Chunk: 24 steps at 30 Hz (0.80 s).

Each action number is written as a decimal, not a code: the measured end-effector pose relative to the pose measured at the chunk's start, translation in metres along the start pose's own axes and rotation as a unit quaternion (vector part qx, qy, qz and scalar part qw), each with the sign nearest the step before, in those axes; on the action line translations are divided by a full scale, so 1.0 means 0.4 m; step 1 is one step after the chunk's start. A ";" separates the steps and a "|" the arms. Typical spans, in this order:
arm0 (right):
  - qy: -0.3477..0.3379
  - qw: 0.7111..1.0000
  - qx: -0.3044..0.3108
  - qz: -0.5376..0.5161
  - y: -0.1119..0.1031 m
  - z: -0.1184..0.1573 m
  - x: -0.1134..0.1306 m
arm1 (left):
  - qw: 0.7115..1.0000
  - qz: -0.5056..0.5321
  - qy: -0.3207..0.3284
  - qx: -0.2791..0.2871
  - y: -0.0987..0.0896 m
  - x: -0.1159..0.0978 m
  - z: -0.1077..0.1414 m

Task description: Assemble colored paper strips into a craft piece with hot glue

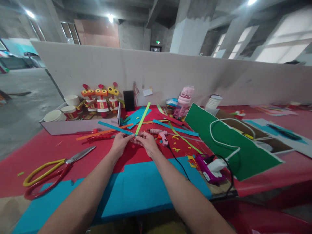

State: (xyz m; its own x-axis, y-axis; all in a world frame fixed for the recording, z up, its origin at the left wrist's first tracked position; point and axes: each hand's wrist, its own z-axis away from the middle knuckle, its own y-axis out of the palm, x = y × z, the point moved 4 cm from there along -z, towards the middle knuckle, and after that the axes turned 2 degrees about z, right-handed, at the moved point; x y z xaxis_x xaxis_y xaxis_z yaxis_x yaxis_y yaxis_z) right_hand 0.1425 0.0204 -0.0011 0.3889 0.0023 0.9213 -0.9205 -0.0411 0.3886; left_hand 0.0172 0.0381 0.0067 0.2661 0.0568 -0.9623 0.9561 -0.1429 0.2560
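My left hand (pixel 121 143) and my right hand (pixel 147 142) meet over the red tabletop, fingers closed on two paper strips joined at one end. The blue paper strip (pixel 114 127) slants up to the left from my fingertips. Up to the right rises the light green paper strip (pixel 143 118), forming a V with the blue one. Fingertips hide the exact joint. Just right of my right hand lies a pink hot glue gun (pixel 162 135) with a black cord. An orange strip (pixel 97 134) and red-handled pliers (pixel 101 138) lie behind my left hand.
Large scissors (pixel 59 169) lie at left. Blue sheets (pixel 151 188) cover the front edge. A purple power strip (pixel 212 169) and a green board (pixel 226 146) stand right. A box (pixel 80 126) holds paper-cup figures (pixel 101 105). A pink bottle (pixel 183 102) stands behind.
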 end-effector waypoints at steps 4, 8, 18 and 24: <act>-0.006 1.000 -0.011 0.013 -0.004 0.001 0.002 | 1.000 -0.026 0.002 -0.009 0.002 -0.005 0.005; -0.034 0.998 -0.039 0.033 -0.006 0.002 0.007 | 1.000 0.000 0.006 -0.001 0.011 -0.003 0.008; -0.020 0.998 -0.047 -0.029 -0.006 -0.001 0.013 | 0.998 0.045 -0.011 0.035 0.017 -0.012 0.015; -0.017 1.000 -0.018 -0.012 0.006 0.006 0.009 | 1.000 0.008 -0.006 0.017 0.018 -0.001 0.014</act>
State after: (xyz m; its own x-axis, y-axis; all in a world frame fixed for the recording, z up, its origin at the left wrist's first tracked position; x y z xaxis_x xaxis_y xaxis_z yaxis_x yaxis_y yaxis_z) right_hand 0.1419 0.0180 0.0031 0.4114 -0.0308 0.9109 -0.9114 -0.0053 0.4115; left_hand 0.0232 0.0314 0.0085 0.2796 0.0416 -0.9592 0.9469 -0.1774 0.2683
